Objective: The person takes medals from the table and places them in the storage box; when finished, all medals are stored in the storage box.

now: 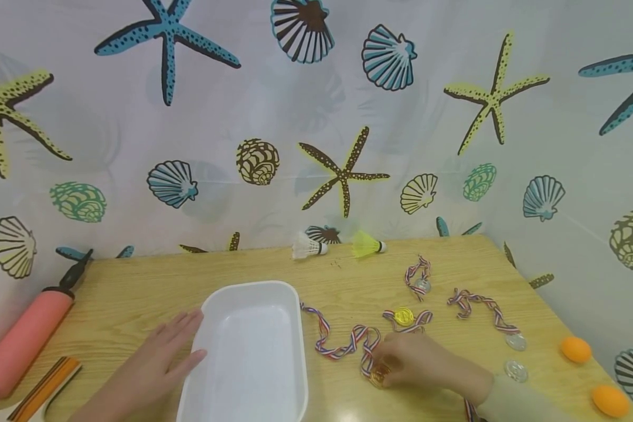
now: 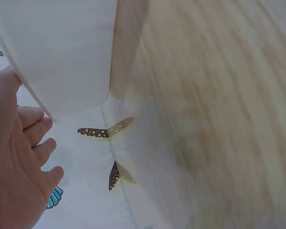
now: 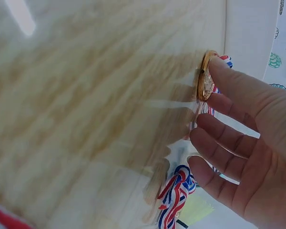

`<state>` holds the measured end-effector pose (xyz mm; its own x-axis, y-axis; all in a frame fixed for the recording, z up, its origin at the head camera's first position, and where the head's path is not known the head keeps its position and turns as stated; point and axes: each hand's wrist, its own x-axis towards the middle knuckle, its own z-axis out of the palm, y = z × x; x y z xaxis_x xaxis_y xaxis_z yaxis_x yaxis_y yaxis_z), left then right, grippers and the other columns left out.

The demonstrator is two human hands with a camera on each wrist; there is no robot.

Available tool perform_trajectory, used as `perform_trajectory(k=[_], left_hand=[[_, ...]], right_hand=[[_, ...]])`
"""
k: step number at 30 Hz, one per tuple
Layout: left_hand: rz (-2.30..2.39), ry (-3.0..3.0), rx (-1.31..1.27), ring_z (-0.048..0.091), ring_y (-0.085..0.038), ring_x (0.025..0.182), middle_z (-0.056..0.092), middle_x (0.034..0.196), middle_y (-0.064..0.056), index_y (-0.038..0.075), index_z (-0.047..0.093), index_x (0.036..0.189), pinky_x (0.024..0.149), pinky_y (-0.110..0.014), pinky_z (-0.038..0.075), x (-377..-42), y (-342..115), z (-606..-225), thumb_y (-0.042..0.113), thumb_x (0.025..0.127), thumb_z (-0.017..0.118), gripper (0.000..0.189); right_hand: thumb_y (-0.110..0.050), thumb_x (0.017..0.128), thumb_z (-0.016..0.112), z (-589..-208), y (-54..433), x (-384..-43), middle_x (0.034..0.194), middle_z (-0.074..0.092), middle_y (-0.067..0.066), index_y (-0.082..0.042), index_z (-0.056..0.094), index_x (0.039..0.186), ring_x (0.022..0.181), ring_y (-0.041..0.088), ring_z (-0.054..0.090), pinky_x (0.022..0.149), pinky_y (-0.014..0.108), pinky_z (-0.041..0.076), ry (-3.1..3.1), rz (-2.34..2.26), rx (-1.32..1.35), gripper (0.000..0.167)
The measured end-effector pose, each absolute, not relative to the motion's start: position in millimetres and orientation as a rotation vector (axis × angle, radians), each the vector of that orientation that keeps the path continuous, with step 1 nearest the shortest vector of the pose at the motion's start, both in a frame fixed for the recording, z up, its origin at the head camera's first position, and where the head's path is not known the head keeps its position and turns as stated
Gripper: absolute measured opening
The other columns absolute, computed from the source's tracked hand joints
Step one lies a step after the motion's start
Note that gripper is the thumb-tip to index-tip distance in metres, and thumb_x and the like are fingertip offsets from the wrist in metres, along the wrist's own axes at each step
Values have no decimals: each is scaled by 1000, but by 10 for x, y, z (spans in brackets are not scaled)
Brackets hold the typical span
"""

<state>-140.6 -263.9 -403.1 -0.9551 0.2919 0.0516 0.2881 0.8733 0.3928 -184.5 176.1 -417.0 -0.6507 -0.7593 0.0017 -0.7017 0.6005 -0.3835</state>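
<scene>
We've got our right hand (image 1: 414, 360) pinching a bronze medal (image 3: 207, 83) just right of the white tray (image 1: 242, 375), well in from the desk's (image 1: 137, 281) right edge. Our left hand (image 1: 153, 357) is pretty relaxed, fingers resting against the tray's left rim, and a yellow shuttlecock (image 1: 366, 245) sits by the back edge.

Place: screened-off tabletop (image 1: 142, 284) station; home, shop or office cannot be told. Surface: light wood grain, glossy. Cloth (image 1: 216, 132): white, starfish and shell print, hung behind far edge and along right edge. Sports goods: medals (image 1: 516, 371); white shuttlecock (image 1: 305, 247), far edge; orange balls (image 1: 576, 349), right edge; pump (image 1: 29, 337), far left corner.
</scene>
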Motion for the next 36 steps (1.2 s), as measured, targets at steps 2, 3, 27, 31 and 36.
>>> perform_trajectory(k=[2,3,27,31,36], left_hand=[[611,3045,473,23,-41,131,30,145,-18,-1,33,141,101,-63,18,-1403,-2635,-4027,52,92,43,73],[602,3049,475,23,-41,131,30,145,-19,-2,34,140,100,-63,18,-1401,-2635,-4030,52,93,43,72],[475,3068,459,23,-41,131,29,144,-21,-5,32,139,101,-60,21,-1368,-2597,-4027,52,95,37,73],[470,3057,449,23,-42,131,28,145,-21,-5,31,140,101,-60,20,-1373,-2596,-4035,54,94,36,75],[476,3047,431,22,-42,131,27,145,-21,-4,31,141,101,-60,20,-1376,-2596,-4043,56,94,35,77]], right_hand=[[-22,71,77,-4175,1749,-1844,80,51,-17,-19,67,90,68,-1,43,58,17,41,2665,-523,-1248,22],[-22,71,77,-4175,1744,-1844,81,51,-16,-20,66,89,69,-1,43,59,17,41,2667,-518,-1257,21],[-17,86,65,-3949,1941,-1941,76,62,-6,-14,64,81,66,6,55,61,25,50,2336,-1115,-1017,6],[-18,89,62,-3835,1963,-1949,75,62,1,-12,62,81,62,7,51,57,24,48,2317,-1186,-981,10],[-18,90,61,-3722,1976,-1947,96,61,7,-9,59,84,87,18,57,69,33,51,2305,-1328,-887,11]])
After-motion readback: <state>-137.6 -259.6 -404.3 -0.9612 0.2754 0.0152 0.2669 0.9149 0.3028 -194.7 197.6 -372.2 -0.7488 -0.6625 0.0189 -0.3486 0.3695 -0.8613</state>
